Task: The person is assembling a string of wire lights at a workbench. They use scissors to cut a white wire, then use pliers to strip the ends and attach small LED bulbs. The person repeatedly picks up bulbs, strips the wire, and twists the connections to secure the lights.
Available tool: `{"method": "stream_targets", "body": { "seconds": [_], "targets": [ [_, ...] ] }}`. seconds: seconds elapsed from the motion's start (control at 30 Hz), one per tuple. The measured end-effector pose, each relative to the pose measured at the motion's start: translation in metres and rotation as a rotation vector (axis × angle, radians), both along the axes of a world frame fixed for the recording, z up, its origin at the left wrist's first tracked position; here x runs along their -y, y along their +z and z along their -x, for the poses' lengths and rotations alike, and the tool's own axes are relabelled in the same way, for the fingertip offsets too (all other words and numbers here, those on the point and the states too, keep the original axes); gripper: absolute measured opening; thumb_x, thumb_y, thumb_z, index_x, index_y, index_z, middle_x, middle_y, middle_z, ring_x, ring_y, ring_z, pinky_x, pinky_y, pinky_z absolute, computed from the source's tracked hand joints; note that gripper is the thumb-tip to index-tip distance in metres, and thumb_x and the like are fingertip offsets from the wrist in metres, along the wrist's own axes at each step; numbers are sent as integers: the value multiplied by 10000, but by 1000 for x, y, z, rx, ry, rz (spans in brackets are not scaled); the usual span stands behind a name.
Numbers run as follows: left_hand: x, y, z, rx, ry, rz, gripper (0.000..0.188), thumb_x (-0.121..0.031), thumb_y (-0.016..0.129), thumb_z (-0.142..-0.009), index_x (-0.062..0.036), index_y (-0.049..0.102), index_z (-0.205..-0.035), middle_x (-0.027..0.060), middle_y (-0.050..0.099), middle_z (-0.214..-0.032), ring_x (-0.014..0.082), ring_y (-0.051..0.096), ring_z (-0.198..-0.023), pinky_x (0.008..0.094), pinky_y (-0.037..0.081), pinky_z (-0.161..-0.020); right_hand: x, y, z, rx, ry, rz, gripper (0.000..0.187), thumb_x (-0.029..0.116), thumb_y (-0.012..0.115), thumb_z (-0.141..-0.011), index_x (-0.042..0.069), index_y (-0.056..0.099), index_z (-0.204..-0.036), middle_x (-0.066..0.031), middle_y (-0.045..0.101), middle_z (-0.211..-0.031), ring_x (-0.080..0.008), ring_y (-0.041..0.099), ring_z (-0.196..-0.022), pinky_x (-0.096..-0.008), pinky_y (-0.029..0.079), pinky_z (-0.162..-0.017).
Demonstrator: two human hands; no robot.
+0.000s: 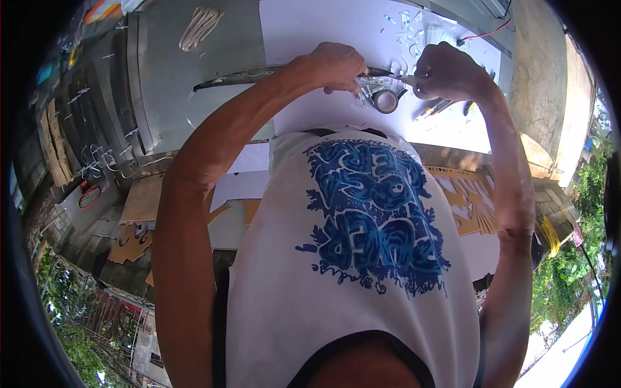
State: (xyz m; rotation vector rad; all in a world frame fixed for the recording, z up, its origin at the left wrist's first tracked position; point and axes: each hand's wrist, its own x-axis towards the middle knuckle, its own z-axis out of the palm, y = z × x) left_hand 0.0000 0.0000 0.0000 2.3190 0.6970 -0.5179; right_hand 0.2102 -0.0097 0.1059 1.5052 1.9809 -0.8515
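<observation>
My left hand (339,64) is closed round a long, thin, dark strip (249,75) that runs out to the left over the table. A thin pale wire (189,107) hangs from the strip's far left end. My right hand (449,72) is closed on a small light-coloured hand tool (407,79), whose narrow tip meets the strip's right end. The tool's exact kind is hard to make out, as my fingers cover most of it. Just below, between both hands, a roll of tape (386,101) lies on the white sheet (310,113).
Small clear plastic pieces (411,35) are scattered behind my right hand, near a red wire (488,32). Several slim pen-like tools (433,110) lie below it. A bundle of pale cord (200,29) rests at the back left. Cut brown boards (462,200) lie nearer my body.
</observation>
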Motion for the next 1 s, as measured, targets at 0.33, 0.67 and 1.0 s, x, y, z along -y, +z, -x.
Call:
{"method": "stream_targets", "body": {
  "seconds": [0.33, 0.67, 1.0],
  "targets": [
    [1, 0, 5, 36, 76, 48, 473, -395, 704, -891, -124, 661, -1277, 26, 662, -578, 168, 662, -519, 312, 545, -582, -10, -4, 0, 17, -136, 176, 228, 185, 733, -678, -19, 749, -778, -173, 700, -706, -250, 674, -604, -370, 546, -605],
    [4, -3, 5, 41, 86, 23, 493, -406, 711, -889, -157, 649, -1310, 28, 661, -576, 163, 660, -501, 308, 544, -533, 26, -10, -2, -36, -131, -163, 261, 213, 742, -646, -35, 729, -729, -211, 694, -704, -320, 693, -642, -410, 555, -688],
    [4, -2, 1, 73, 103, 37, 409, -432, 702, -887, -133, 724, -1166, 23, 610, -509, 178, 634, -478, 331, 525, -540, 10, -10, -10, -67, -224, 102, 235, 191, 757, -738, -4, 760, -870, -142, 705, -755, -209, 636, -552, -336, 512, -528]
  ]
}}
